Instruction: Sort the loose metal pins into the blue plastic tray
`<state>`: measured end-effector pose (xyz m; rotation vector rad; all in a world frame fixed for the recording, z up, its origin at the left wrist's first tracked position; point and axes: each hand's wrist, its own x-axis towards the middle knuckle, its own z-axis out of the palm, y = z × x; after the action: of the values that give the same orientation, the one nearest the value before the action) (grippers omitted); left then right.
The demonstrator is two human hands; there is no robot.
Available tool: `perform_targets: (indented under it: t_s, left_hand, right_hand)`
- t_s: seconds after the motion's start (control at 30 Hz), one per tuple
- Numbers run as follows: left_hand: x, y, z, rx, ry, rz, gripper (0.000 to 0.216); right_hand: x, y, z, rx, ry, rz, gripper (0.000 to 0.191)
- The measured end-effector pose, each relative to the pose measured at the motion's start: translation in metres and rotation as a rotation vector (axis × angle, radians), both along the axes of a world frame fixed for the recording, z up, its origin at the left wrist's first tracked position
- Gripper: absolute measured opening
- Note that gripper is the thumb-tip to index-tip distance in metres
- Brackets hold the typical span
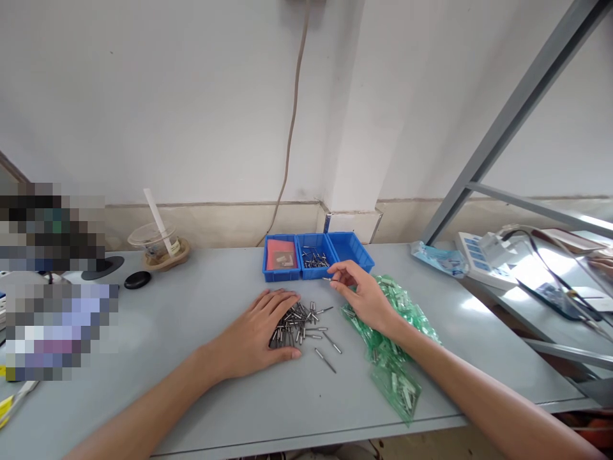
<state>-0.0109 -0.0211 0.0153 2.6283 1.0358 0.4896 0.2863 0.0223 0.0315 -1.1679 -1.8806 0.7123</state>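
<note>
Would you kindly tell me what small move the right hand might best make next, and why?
Probably lift the thin metal piece in the right hand over into the middle blue bin: it is pinched close to that bin, which already holds similar-looking metal pins, while the left hand is cupped against the loose pile of pins.

Bins [315, 274] blue, bags [405, 310] grn, pins [297, 321] silvery gry, tbl [287, 409] plain lt gry.

A cable [294, 115] runs down the wall [191, 102]; a cup [154, 255] stands near a black disc [137, 280]
</note>
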Motion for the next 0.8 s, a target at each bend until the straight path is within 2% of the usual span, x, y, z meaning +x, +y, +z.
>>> perform_targets:
  t_s: [0.1,0.3,0.5,0.67,0.8]
  left_hand:
    - [0.0004,-0.0007,0.0013,0.005,-0.007,-0.002,0.088]
    - [-0.0005,-0.0009,0.0000,0.010,-0.011,-0.002,0.088]
    - [-0.0008,-0.0003,-0.0012,0.012,0.004,-0.007,0.088]
    - [-0.0005,-0.0009,0.0003,0.004,0.018,-0.001,0.089]
    - [-0.0007,-0.0008,-0.0001,0.003,0.020,-0.004,0.089]
  right_hand:
    - [0.0003,0.0008,0.0011,-0.035,0.065,-0.001,0.012]
    - [0.0007,0.0004,0.0058,-0.184,0.202,0.050,0.027]
    - [0.0033,0.0021,0.0025,-0.322,0.369,0.043,0.033]
    - [0.0023,0.0015,0.0038,-0.320,0.422,0.071,0.030]
    - [0.0019,0.0018,0.0038,-0.240,0.318,0.037,0.027]
